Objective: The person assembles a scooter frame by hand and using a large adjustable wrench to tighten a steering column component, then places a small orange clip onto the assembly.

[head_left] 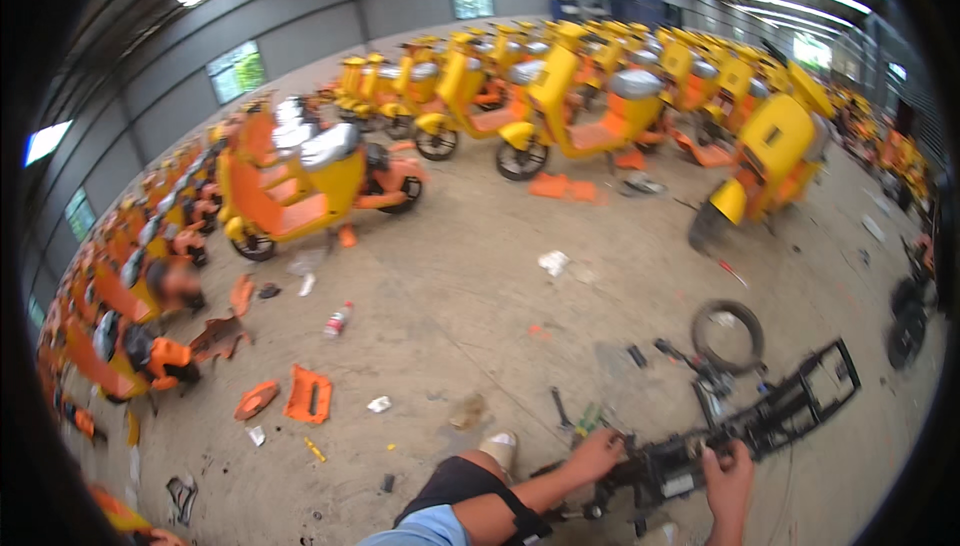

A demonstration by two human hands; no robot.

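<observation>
A long black scooter frame point(690, 466) lies on the floor in front of me, its open rectangular end reaching to the right. My left hand point(597, 454) is at the frame's left part, fingers bent and pressed together against it. What those fingers pinch is too small to make out. Over the middle of the frame is my right hand point(728, 481), its thumb and fingers curled at the frame's near edge. Anything between them is hidden. Just beyond the frame, a black tyre point(701, 348) lies flat beside some dark metal parts point(715, 382).
Yellow and orange scooters point(300, 186) stand in rows to the left and across the back. A single yellow scooter point(775, 146) stands at the right. Orange panels point(308, 396), a plastic bottle point(338, 320), a red-handled tool point(732, 272) and white scraps point(553, 263) litter the floor.
</observation>
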